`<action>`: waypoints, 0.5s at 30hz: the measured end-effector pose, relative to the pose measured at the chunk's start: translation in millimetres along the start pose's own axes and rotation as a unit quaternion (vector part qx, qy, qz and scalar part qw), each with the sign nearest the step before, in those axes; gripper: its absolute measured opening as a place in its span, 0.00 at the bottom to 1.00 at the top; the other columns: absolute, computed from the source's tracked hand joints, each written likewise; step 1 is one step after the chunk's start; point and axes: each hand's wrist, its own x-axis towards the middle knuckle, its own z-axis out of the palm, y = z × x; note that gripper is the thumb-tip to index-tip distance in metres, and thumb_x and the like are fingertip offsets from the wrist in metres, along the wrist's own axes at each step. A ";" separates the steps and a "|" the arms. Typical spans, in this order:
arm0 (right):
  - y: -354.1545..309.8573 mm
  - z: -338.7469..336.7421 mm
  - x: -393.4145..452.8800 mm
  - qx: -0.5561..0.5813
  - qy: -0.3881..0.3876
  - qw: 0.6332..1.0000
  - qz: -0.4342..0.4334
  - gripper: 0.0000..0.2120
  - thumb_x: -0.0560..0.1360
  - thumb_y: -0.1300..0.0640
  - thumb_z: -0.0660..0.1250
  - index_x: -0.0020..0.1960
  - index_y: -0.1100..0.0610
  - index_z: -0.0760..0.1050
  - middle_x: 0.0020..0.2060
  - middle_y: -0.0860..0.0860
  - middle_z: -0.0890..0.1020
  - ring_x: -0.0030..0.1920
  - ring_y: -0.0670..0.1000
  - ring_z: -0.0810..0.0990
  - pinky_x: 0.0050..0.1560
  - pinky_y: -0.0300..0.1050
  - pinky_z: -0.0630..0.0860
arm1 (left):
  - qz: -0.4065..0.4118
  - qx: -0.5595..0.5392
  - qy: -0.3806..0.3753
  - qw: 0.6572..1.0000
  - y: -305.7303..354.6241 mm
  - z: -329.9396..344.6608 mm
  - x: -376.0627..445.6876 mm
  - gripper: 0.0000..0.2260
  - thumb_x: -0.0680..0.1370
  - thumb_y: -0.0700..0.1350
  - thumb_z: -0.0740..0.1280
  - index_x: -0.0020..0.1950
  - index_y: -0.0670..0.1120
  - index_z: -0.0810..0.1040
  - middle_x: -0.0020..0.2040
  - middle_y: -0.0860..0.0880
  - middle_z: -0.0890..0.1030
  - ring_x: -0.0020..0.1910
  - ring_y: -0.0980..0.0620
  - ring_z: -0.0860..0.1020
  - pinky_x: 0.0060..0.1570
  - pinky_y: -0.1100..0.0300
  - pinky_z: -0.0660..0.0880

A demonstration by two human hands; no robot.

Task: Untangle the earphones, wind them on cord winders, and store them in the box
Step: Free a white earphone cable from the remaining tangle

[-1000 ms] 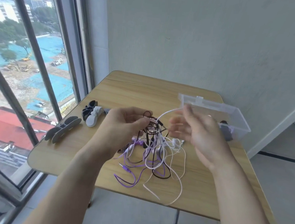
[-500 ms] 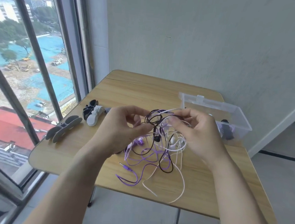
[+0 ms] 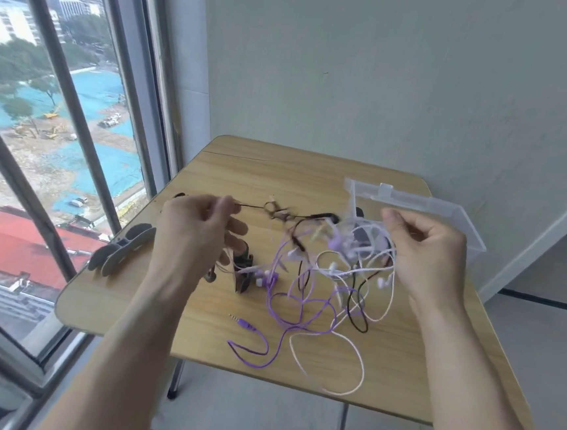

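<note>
- I take the table [image 3: 237,176] as my landmark: everything that matters sits over its middle, and the clear box [image 3: 460,213] stands at its far right corner, open at the top as far as I can see.
- The tangle of earphones [image 3: 325,270] hangs and sprawls over the table's centre: purple, white and black cords knotted together, with loose loops trailing to the table's near edge and a purple jack plug [image 3: 243,322] lying flat on the wood.
- The relation I care about is the black cord [image 3: 313,215]. It runs taut, roughly level, from left to right above the table, so its long axis lies straight between my two hands, with the knot nearer the right one.
- My left hand [image 3: 198,228], over the table's left half, pinches the black cord's end between thumb and fingertips, the other fingers loosely curled; the wrist is raised and the forearm comes up from the near left.
- My right hand [image 3: 426,251], over the table's right half just in front of the box, has its fingers curled round a bunch of white and purple loops; motion blur hides exactly which strands.
- Grey cord winders [image 3: 121,250] lie at the table's left edge, nearer my left hand; another dark one [image 3: 243,269] stands just beneath it.
- I judge the next pull should go leftward along that cord's axis, while the right hand holds the bundle.
</note>
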 end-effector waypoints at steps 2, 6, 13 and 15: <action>3.1 -2.6 2.3 0.009 0.038 0.999 0.021 0.05 0.77 0.55 0.72 0.43 0.50 0.84 0.33 0.39 0.82 0.33 0.39 0.78 0.42 0.42 0.77 | -0.018 -0.049 0.031 0.998 -0.9 -2.4 3.8 0.12 0.84 0.44 0.62 0.47 0.42 0.82 0.35 0.46 0.84 0.30 0.50 0.83 0.25 0.58 0.77; 2.4 -4.2 3.5 -0.008 0.021 1.000 0.015 0.07 0.78 0.53 0.71 0.42 0.49 0.83 0.26 0.38 0.78 0.29 0.39 0.74 0.40 0.44 0.76 | -0.022 0.009 0.030 0.999 -4.6 -7.7 8.6 0.11 0.82 0.49 0.65 0.46 0.46 0.84 0.37 0.49 0.84 0.35 0.48 0.84 0.42 0.46 0.82; -26.5 16.4 -19.6 -0.070 -0.070 0.988 -0.118 0.04 0.74 0.55 0.74 0.48 0.52 0.82 0.43 0.46 0.83 0.40 0.43 0.80 0.43 0.32 0.73 | 0.032 0.067 -0.054 0.996 3.6 -10.8 -1.1 0.11 0.78 0.49 0.71 0.39 0.44 0.85 0.31 0.45 0.83 0.28 0.52 0.77 0.35 0.57 0.77; -34.2 23.4 -31.5 -0.072 -0.191 0.971 -0.122 0.10 0.71 0.54 0.77 0.51 0.49 0.81 0.42 0.46 0.81 0.36 0.45 0.79 0.39 0.33 0.72 | 0.018 -0.014 -0.089 0.996 6.2 -7.8 -2.3 0.10 0.78 0.48 0.71 0.42 0.43 0.85 0.33 0.43 0.84 0.29 0.51 0.79 0.37 0.56 0.80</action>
